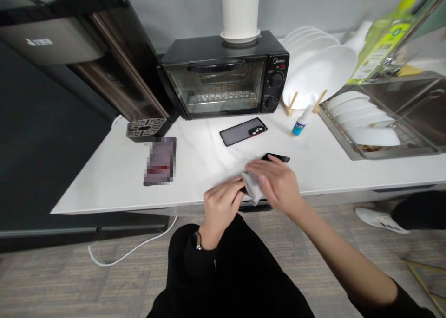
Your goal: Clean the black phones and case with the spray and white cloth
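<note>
A grey cloth (253, 190) is bunched under the fingers and palm of my right hand (278, 181), which presses it onto a dark flat phone (284, 159). Most of the phone is covered by that hand and the cloth; its black far end sticks out beyond the fingers. My left hand (223, 199) grips the phone's near end with bent fingers, close to the counter's front edge. Farther back lies a phone case (244, 131) with a black rim and camera cutouts. To its right stands a small spray bottle (298, 126) with a blue label.
A toaster oven (223, 83) carrying a white pot (240, 11) stands behind the case. At left are a tall dispenser (114, 72) and a pixelated item (160, 162). White plates (318, 67) and a sink (414, 90) with dishes occupy the right. Another person's shoe (378, 219) shows below.
</note>
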Demonstrator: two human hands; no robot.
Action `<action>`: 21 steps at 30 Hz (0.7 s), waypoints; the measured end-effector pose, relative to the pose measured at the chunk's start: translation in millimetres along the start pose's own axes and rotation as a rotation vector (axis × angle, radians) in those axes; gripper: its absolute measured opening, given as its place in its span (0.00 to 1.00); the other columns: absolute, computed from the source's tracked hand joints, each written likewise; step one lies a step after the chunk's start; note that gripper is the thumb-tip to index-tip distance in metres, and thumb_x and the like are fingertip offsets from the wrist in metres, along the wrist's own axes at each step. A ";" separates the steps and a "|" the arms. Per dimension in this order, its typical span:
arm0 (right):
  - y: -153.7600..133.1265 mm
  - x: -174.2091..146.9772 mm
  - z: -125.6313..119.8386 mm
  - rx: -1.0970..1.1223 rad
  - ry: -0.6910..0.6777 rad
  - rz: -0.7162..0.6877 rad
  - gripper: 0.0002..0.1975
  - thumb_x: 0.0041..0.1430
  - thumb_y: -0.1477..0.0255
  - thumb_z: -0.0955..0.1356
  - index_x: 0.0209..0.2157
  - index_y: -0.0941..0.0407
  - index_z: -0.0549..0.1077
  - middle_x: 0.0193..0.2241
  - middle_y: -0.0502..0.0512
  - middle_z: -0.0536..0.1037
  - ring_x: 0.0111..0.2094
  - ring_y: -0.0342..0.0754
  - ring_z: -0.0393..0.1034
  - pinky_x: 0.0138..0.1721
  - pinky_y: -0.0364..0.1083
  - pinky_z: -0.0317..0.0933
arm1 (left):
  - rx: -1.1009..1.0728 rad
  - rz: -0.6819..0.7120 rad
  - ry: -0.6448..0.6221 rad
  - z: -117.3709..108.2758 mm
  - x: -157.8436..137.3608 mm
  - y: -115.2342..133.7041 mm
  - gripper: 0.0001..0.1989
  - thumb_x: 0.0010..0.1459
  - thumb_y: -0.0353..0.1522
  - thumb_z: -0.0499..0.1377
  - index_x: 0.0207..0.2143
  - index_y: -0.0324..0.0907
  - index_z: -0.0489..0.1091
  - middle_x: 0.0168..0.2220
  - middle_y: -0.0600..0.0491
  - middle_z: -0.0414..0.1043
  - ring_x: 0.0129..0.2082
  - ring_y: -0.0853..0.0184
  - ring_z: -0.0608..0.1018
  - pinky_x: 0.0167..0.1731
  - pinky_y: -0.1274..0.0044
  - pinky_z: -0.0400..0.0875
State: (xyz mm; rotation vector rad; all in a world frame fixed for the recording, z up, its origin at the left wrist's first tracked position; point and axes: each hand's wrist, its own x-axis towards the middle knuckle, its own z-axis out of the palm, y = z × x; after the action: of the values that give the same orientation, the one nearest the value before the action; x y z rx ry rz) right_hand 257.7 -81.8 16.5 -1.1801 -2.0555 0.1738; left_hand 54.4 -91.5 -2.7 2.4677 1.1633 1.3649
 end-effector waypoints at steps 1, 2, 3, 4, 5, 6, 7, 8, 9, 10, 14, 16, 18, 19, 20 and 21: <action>4.5 2.5 -0.8 0.051 0.080 0.094 0.27 0.77 0.63 0.54 0.51 0.54 0.82 0.50 0.57 0.85 0.54 0.54 0.79 0.62 0.60 0.64 | -0.041 0.005 0.031 -3.9 5.2 5.0 0.09 0.69 0.27 0.60 0.47 0.44 0.78 0.45 0.51 0.85 0.43 0.66 0.87 0.46 0.75 0.81; 9.4 5.3 -1.7 0.113 0.153 0.197 0.30 0.77 0.61 0.52 0.48 0.53 0.83 0.46 0.58 0.86 0.51 0.55 0.81 0.58 0.58 0.67 | -0.078 0.007 0.053 -7.3 11.5 10.5 0.09 0.68 0.27 0.62 0.48 0.44 0.78 0.45 0.51 0.85 0.44 0.66 0.86 0.47 0.75 0.80; 13.3 8.5 -2.1 0.196 0.201 0.293 0.32 0.78 0.59 0.51 0.45 0.54 0.84 0.44 0.58 0.87 0.49 0.55 0.81 0.55 0.57 0.69 | -0.097 0.005 0.074 -9.7 18.9 15.9 0.08 0.67 0.28 0.64 0.48 0.44 0.78 0.44 0.51 0.85 0.43 0.66 0.86 0.45 0.75 0.80; 15.2 11.7 -1.9 0.304 0.211 0.366 0.34 0.78 0.57 0.51 0.44 0.54 0.84 0.42 0.59 0.87 0.47 0.55 0.82 0.52 0.55 0.70 | -0.105 -0.007 0.098 -10.6 27.0 20.9 0.07 0.66 0.30 0.65 0.47 0.45 0.78 0.41 0.52 0.85 0.40 0.66 0.85 0.43 0.75 0.79; 14.7 15.0 -0.9 0.432 0.193 0.411 0.36 0.77 0.55 0.50 0.43 0.55 0.84 0.41 0.60 0.87 0.46 0.55 0.82 0.50 0.54 0.72 | -0.109 -0.030 0.121 -9.9 35.4 25.1 0.06 0.65 0.32 0.67 0.45 0.45 0.78 0.39 0.53 0.84 0.39 0.66 0.84 0.42 0.74 0.78; 11.8 18.4 0.6 0.568 0.156 0.431 0.37 0.77 0.54 0.49 0.44 0.55 0.84 0.41 0.60 0.87 0.44 0.55 0.83 0.48 0.53 0.73 | -0.125 -0.049 0.158 -7.5 43.6 28.2 0.05 0.64 0.34 0.68 0.43 0.46 0.78 0.37 0.53 0.83 0.38 0.65 0.83 0.41 0.73 0.78; 6.9 21.9 2.2 0.692 0.119 0.430 0.39 0.77 0.53 0.47 0.45 0.56 0.83 0.41 0.61 0.87 0.43 0.55 0.83 0.47 0.53 0.73 | -0.153 -0.069 0.185 -3.4 51.0 30.2 0.06 0.63 0.36 0.69 0.40 0.46 0.78 0.35 0.53 0.81 0.38 0.65 0.82 0.41 0.72 0.77; 0.4 25.6 3.5 0.792 0.100 0.422 0.40 0.76 0.53 0.46 0.46 0.57 0.82 0.42 0.62 0.87 0.43 0.55 0.83 0.46 0.54 0.74 | -0.195 -0.084 0.205 2.0 57.2 31.2 0.08 0.63 0.39 0.69 0.38 0.45 0.77 0.34 0.53 0.80 0.39 0.65 0.81 0.42 0.72 0.77; -7.0 29.5 3.9 0.858 0.110 0.412 0.41 0.76 0.53 0.44 0.47 0.58 0.81 0.43 0.63 0.87 0.43 0.56 0.83 0.46 0.54 0.75 | -0.247 -0.096 0.210 8.3 62.0 31.3 0.10 0.63 0.40 0.69 0.37 0.45 0.76 0.34 0.53 0.79 0.39 0.65 0.81 0.42 0.72 0.77; -14.8 33.6 3.1 0.885 0.154 0.404 0.41 0.76 0.54 0.43 0.48 0.58 0.81 0.45 0.65 0.86 0.44 0.57 0.83 0.46 0.55 0.75 | -0.292 -0.109 0.213 15.0 65.2 30.6 0.11 0.63 0.41 0.68 0.36 0.44 0.75 0.34 0.53 0.78 0.38 0.66 0.81 0.42 0.73 0.77; -41.0 49.0 -12.7 0.712 0.501 0.353 0.36 0.76 0.60 0.46 0.43 0.55 0.82 0.46 0.63 0.85 0.50 0.57 0.80 0.50 0.56 0.73 | -0.318 -0.167 0.079 37.3 66.3 23.6 0.08 0.67 0.38 0.64 0.39 0.43 0.73 0.37 0.52 0.79 0.37 0.67 0.81 0.39 0.76 0.75; -44.6 54.7 -23.0 0.541 0.531 0.240 0.33 0.77 0.61 0.49 0.36 0.53 0.82 0.41 0.60 0.85 0.47 0.54 0.80 0.48 0.55 0.72 | -0.244 -0.194 0.051 42.1 65.4 18.5 0.06 0.67 0.35 0.60 0.38 0.42 0.74 0.33 0.53 0.78 0.32 0.67 0.79 0.33 0.77 0.73; -38.5 58.6 -31.0 0.321 0.427 0.072 0.31 0.77 0.61 0.54 0.31 0.52 0.81 0.35 0.58 0.84 0.40 0.52 0.80 0.43 0.53 0.72 | -0.192 -0.194 0.046 42.4 66.7 13.1 0.07 0.65 0.32 0.59 0.34 0.41 0.75 0.26 0.55 0.75 0.25 0.68 0.76 0.28 0.77 0.69; -32.4 60.1 -33.8 0.212 0.355 -0.012 0.29 0.76 0.61 0.55 0.30 0.52 0.81 0.33 0.57 0.84 0.37 0.52 0.79 0.40 0.52 0.71 | -0.190 -0.193 0.031 41.4 68.0 10.5 0.07 0.64 0.31 0.59 0.32 0.41 0.75 0.24 0.55 0.73 0.23 0.69 0.75 0.27 0.77 0.68; -25.2 61.4 -35.9 0.123 0.295 -0.076 0.29 0.76 0.61 0.56 0.29 0.52 0.81 0.31 0.57 0.84 0.35 0.51 0.78 0.38 0.52 0.70 | -0.204 -0.200 0.005 40.4 69.2 7.9 0.07 0.62 0.30 0.60 0.30 0.41 0.75 0.23 0.56 0.73 0.23 0.69 0.74 0.26 0.77 0.67; -18.0 62.7 -37.3 0.066 0.258 -0.111 0.29 0.76 0.61 0.56 0.29 0.53 0.81 0.30 0.57 0.83 0.33 0.50 0.77 0.36 0.51 0.69 | -0.230 -0.215 -0.031 39.5 70.1 5.4 0.07 0.61 0.29 0.60 0.29 0.41 0.75 0.23 0.57 0.73 0.23 0.70 0.74 0.27 0.78 0.67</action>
State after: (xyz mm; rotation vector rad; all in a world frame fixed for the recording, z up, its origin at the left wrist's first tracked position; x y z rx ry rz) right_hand 251.3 -51.3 84.9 -0.9907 -1.8673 0.0327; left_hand 109.1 -38.7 24.1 2.1312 1.1536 1.3135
